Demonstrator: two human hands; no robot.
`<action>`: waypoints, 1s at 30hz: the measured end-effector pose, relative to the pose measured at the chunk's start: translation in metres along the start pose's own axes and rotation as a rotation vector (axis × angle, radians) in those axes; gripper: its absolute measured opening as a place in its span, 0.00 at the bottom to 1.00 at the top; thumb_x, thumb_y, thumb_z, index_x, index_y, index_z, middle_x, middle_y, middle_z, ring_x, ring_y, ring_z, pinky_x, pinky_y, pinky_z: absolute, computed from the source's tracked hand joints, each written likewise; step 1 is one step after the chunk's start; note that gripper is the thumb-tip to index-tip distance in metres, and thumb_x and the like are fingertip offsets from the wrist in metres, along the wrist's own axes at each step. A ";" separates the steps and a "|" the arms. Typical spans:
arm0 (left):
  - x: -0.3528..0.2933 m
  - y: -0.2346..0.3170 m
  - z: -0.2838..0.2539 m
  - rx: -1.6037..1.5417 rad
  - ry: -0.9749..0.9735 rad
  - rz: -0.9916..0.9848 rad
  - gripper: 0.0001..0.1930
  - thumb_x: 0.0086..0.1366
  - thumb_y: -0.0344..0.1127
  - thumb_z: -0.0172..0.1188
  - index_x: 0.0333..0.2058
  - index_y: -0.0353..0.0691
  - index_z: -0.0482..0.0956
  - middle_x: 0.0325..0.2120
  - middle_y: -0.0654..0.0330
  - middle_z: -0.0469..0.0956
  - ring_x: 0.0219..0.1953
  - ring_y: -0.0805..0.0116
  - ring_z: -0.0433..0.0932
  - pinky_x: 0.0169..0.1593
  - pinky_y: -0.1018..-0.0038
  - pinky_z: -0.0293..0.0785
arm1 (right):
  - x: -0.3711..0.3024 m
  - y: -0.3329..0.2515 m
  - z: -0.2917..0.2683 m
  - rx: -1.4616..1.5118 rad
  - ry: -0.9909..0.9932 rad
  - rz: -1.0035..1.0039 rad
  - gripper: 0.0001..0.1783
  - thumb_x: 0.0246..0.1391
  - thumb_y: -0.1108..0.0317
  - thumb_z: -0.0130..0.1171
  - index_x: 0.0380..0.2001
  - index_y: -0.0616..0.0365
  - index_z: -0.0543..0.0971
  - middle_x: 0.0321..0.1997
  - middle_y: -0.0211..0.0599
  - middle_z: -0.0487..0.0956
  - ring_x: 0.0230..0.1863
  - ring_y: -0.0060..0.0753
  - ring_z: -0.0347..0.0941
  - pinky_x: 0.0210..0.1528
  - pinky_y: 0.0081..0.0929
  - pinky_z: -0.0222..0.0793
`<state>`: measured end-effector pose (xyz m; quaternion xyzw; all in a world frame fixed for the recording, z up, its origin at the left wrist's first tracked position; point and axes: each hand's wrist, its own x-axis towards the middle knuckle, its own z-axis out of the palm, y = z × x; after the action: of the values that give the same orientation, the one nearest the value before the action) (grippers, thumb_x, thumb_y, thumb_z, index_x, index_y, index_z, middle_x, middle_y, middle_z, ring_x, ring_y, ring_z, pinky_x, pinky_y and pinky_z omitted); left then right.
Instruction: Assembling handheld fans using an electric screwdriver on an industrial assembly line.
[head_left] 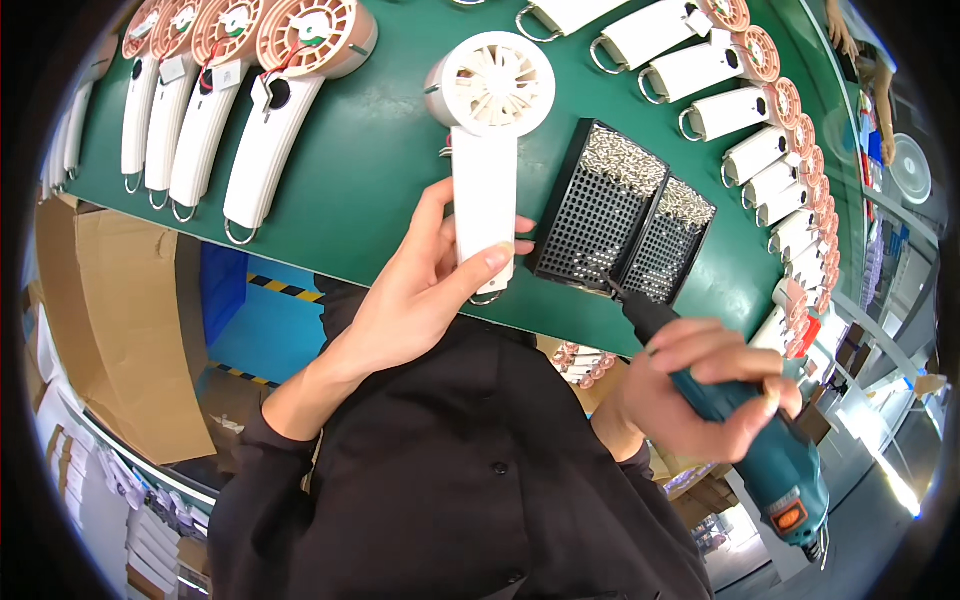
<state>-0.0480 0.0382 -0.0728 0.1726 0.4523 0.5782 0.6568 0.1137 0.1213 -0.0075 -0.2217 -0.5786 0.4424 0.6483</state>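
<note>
At table edge [300, 248], left grip [415, 285] curls round appliance [485, 185]; right grip [700, 390] holds slanted screwdriver [785, 465].

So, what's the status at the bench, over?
Left hand: gripping white handheld fan by its handle. Right hand: holding teal power screwdriver, bit at near edge of black screw trays, contact unclear. Nothing visibly blocking either hand.
</note>
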 end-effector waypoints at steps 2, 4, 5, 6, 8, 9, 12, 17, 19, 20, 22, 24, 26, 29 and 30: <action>0.001 -0.001 0.001 -0.007 -0.027 0.030 0.26 0.69 0.29 0.49 0.61 0.36 0.48 0.52 0.47 0.71 0.52 0.59 0.74 0.50 0.69 0.72 | -0.001 -0.008 0.011 0.084 -0.002 -0.016 0.14 0.63 0.61 0.40 0.45 0.59 0.58 0.22 0.43 0.67 0.10 0.38 0.66 0.11 0.33 0.69; 0.002 -0.003 0.001 -0.005 -0.025 0.038 0.26 0.69 0.29 0.48 0.61 0.36 0.48 0.52 0.47 0.71 0.52 0.59 0.74 0.50 0.69 0.73 | -0.006 -0.013 0.019 0.110 -0.096 -0.009 0.16 0.62 0.60 0.42 0.45 0.60 0.58 0.22 0.43 0.68 0.12 0.38 0.67 0.12 0.33 0.71; 0.001 -0.005 0.000 -0.006 -0.028 0.049 0.26 0.69 0.29 0.48 0.61 0.36 0.47 0.52 0.47 0.71 0.52 0.59 0.74 0.50 0.69 0.73 | -0.011 -0.012 0.024 0.124 -0.136 -0.019 0.16 0.62 0.60 0.42 0.45 0.61 0.57 0.23 0.43 0.69 0.12 0.38 0.68 0.12 0.32 0.71; 0.001 -0.007 -0.002 -0.001 -0.022 0.048 0.26 0.69 0.29 0.48 0.61 0.36 0.47 0.52 0.47 0.71 0.52 0.59 0.74 0.50 0.69 0.73 | -0.016 -0.009 0.029 0.148 -0.149 -0.041 0.18 0.61 0.60 0.45 0.44 0.62 0.57 0.22 0.42 0.69 0.12 0.38 0.69 0.13 0.31 0.72; 0.000 -0.006 -0.003 -0.003 -0.025 0.046 0.27 0.69 0.29 0.48 0.61 0.36 0.46 0.52 0.47 0.71 0.52 0.60 0.74 0.48 0.70 0.74 | -0.021 -0.006 0.036 0.140 -0.182 -0.062 0.18 0.61 0.60 0.46 0.43 0.61 0.56 0.22 0.41 0.69 0.12 0.37 0.69 0.15 0.30 0.73; 0.000 -0.006 -0.004 -0.004 -0.022 0.048 0.27 0.69 0.29 0.48 0.61 0.36 0.46 0.52 0.47 0.71 0.52 0.60 0.74 0.48 0.70 0.74 | -0.023 -0.005 0.037 0.135 -0.200 -0.058 0.19 0.60 0.60 0.47 0.42 0.61 0.55 0.21 0.40 0.69 0.12 0.37 0.69 0.16 0.29 0.73; 0.002 -0.003 0.000 -0.017 -0.032 0.032 0.26 0.69 0.29 0.48 0.61 0.36 0.47 0.52 0.47 0.71 0.52 0.60 0.74 0.46 0.70 0.75 | -0.022 -0.006 0.040 0.128 -0.176 -0.060 0.18 0.60 0.60 0.48 0.42 0.61 0.56 0.21 0.41 0.69 0.12 0.37 0.70 0.16 0.29 0.73; 0.001 -0.005 -0.002 -0.020 -0.021 0.030 0.26 0.69 0.28 0.49 0.60 0.37 0.47 0.52 0.47 0.71 0.52 0.61 0.74 0.45 0.72 0.76 | -0.025 0.002 0.043 0.110 -0.244 -0.010 0.16 0.60 0.62 0.42 0.45 0.61 0.59 0.21 0.43 0.68 0.09 0.37 0.64 0.11 0.33 0.70; 0.001 -0.005 -0.002 -0.024 -0.025 0.025 0.26 0.69 0.28 0.49 0.60 0.37 0.47 0.52 0.47 0.71 0.52 0.61 0.74 0.45 0.72 0.76 | -0.026 0.001 0.044 0.085 -0.240 -0.004 0.14 0.60 0.63 0.42 0.43 0.61 0.59 0.21 0.44 0.68 0.09 0.37 0.64 0.11 0.33 0.70; 0.002 -0.004 -0.002 -0.024 -0.026 0.022 0.26 0.69 0.28 0.49 0.60 0.37 0.47 0.52 0.47 0.71 0.52 0.61 0.74 0.45 0.72 0.76 | -0.027 0.002 0.043 0.082 -0.240 -0.004 0.14 0.60 0.63 0.42 0.43 0.61 0.59 0.21 0.44 0.68 0.09 0.37 0.64 0.11 0.33 0.70; 0.001 -0.004 -0.002 -0.027 -0.023 0.011 0.26 0.69 0.28 0.49 0.60 0.37 0.47 0.52 0.47 0.71 0.52 0.62 0.74 0.46 0.72 0.75 | -0.029 0.005 0.042 0.080 -0.283 -0.037 0.13 0.59 0.64 0.42 0.42 0.60 0.58 0.21 0.44 0.69 0.09 0.39 0.65 0.12 0.34 0.71; -0.001 -0.004 -0.004 -0.024 -0.011 0.005 0.26 0.69 0.28 0.49 0.60 0.37 0.47 0.52 0.47 0.71 0.52 0.62 0.74 0.46 0.72 0.75 | -0.031 0.011 0.043 0.120 -0.284 -0.039 0.13 0.58 0.65 0.43 0.41 0.60 0.58 0.21 0.45 0.69 0.09 0.39 0.66 0.12 0.33 0.71; 0.000 -0.002 -0.002 -0.024 -0.010 -0.014 0.26 0.69 0.27 0.49 0.60 0.36 0.48 0.52 0.47 0.71 0.52 0.63 0.74 0.48 0.71 0.74 | -0.032 0.013 0.045 0.141 -0.285 -0.052 0.13 0.57 0.65 0.43 0.41 0.60 0.58 0.21 0.45 0.69 0.10 0.39 0.66 0.12 0.33 0.72; 0.001 -0.002 0.001 -0.017 -0.002 -0.013 0.25 0.69 0.28 0.48 0.60 0.36 0.49 0.51 0.48 0.71 0.51 0.63 0.74 0.49 0.71 0.73 | -0.034 0.014 0.044 0.193 -0.169 -0.040 0.16 0.54 0.68 0.54 0.38 0.61 0.58 0.19 0.44 0.72 0.12 0.38 0.70 0.16 0.32 0.73; 0.000 -0.003 0.001 -0.013 -0.009 -0.008 0.25 0.69 0.28 0.48 0.60 0.36 0.49 0.51 0.48 0.71 0.51 0.63 0.74 0.49 0.71 0.73 | -0.032 0.014 0.043 0.198 -0.210 -0.022 0.17 0.53 0.69 0.55 0.37 0.61 0.58 0.20 0.45 0.73 0.12 0.39 0.71 0.17 0.32 0.73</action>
<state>-0.0453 0.0382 -0.0743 0.1689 0.4463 0.5776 0.6623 0.0706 0.0917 -0.0263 -0.1030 -0.5991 0.5110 0.6078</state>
